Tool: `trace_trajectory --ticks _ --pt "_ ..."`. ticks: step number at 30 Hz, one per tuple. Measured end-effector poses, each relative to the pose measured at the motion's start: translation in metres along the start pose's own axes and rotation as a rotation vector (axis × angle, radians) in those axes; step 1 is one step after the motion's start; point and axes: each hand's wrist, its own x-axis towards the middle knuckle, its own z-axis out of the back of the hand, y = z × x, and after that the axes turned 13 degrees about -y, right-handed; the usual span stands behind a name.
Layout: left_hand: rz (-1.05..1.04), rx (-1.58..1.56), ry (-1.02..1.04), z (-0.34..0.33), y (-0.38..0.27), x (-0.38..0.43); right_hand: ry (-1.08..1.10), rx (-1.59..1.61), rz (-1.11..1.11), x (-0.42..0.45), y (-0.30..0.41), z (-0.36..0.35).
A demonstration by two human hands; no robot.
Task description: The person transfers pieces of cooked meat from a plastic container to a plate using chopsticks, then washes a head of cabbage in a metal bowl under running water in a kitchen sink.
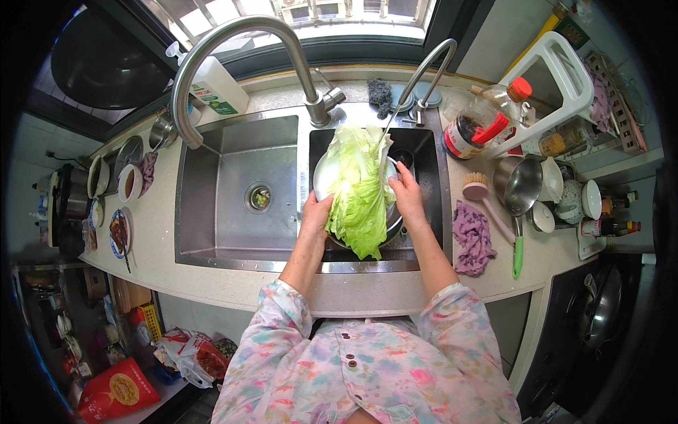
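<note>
Long pale-green lettuce leaves [360, 206] lie between my hands, over a white bowl [321, 172] in the right sink basin [434, 185]. My left hand [316, 216] grips their left edge, thumb on top. On the other side my right hand [408, 195] has its fingers at the right edge of the leaves; the fingertips are partly hidden. Beneath them shows the rim of a metal bowl [395, 225], mostly covered. A thin stream of water runs from the slim gooseneck tap [430, 61] onto the top of the leaves.
The left basin [254, 159] has green scraps in its drain [259, 197]; a large tap [291, 47] arches over it. At right lie a purple cloth [473, 238], a pink-handled brush [476, 188] and a saucepan [518, 185]. A bowl of brown liquid [130, 183] stands at left.
</note>
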Motion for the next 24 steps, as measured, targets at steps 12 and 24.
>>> trace_trajectory --ticks 12,24 --pt "0.023 0.003 0.014 0.011 0.005 -0.005 -0.031 -0.784 0.522 -0.017 0.038 -0.017" --pt "0.107 -0.104 0.013 -0.001 0.024 -0.002 -0.101 -0.577 0.503 -0.022 0.038 -0.029"
